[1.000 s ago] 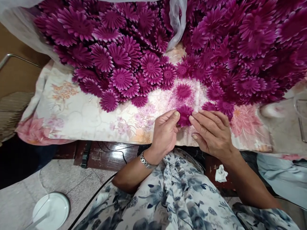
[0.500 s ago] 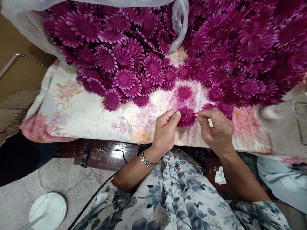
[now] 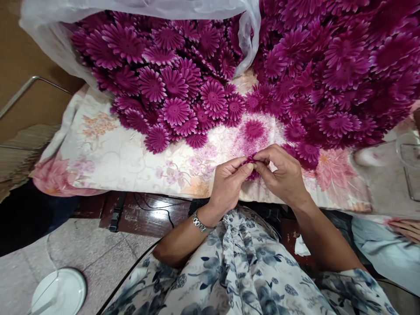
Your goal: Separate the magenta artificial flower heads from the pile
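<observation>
My left hand [image 3: 228,186] and my right hand [image 3: 284,175] meet fingertip to fingertip over a small magenta fabric flower [image 3: 252,175], pinching it between them. Most of that flower is hidden by the fingers. A metal watch [image 3: 200,223] sits on my left wrist. Just beyond the hands a single loose flower [image 3: 254,129] lies on the floral cloth [image 3: 111,153]. A large heap of magenta daisy-like flowers [image 3: 183,83] fills the far side, with a second heap [image 3: 331,74] to the right.
A clear plastic bag [image 3: 244,39] drapes around the left heap. A white dish [image 3: 59,293] lies on the tiled floor at lower left. A dark wooden edge [image 3: 144,210] runs under the cloth. Another person's hand [image 3: 405,228] shows at the right edge.
My right hand has come in over the flower and closed on it with the left; the flower was held open and facing up before and is mostly covered now.
</observation>
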Motion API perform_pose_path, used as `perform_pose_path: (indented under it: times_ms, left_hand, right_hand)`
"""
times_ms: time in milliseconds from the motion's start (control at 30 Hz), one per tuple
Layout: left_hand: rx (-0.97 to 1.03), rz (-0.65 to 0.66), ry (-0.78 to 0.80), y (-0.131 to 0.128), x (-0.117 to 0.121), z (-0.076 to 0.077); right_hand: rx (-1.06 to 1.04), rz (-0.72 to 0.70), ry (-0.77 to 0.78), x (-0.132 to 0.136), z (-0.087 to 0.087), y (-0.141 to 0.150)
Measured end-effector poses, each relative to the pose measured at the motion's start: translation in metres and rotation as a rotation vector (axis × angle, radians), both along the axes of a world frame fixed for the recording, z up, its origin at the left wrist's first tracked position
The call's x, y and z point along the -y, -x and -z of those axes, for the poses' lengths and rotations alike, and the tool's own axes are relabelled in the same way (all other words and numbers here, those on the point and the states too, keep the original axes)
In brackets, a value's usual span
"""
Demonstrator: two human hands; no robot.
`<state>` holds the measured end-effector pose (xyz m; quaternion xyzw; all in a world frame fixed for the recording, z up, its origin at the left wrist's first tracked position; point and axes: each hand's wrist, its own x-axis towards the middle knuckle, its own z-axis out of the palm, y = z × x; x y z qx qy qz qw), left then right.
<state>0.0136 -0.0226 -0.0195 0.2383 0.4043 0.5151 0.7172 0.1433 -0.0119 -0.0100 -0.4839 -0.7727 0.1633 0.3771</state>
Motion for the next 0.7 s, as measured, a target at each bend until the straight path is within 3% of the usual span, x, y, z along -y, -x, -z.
perform_pose_path:
  times_ms: [200,300,400,467,600,700]
  left_hand:
    - [0.023,-0.039,0.058,0.002,-0.001,0.000]
    - [0.056,-0.093,0.108,0.005,-0.005,-0.004]
    - [0.097,-0.106,0.119,0.005,-0.008,-0.007]
    - [0.097,-0.098,0.119,0.004,-0.009,-0.007]
    - [0.052,-0.034,0.061,0.000,-0.007,-0.006]
    - [0.030,0.041,0.010,0.001,-0.004,-0.004]
  right_hand:
    - [0.056,0.082,-0.153,-0.002,0.000,-0.003]
    - [0.243,0.292,-0.279,-0.009,-0.008,-0.029]
    - [0.498,0.448,-0.291,-0.012,-0.018,-0.050]
    - [0.511,0.400,-0.271,-0.008,-0.021,-0.049]
    - [0.272,0.061,-0.194,0.001,-0.012,-0.018]
    - [0.204,-0.017,-0.176,0.002,-0.003,-0.003]
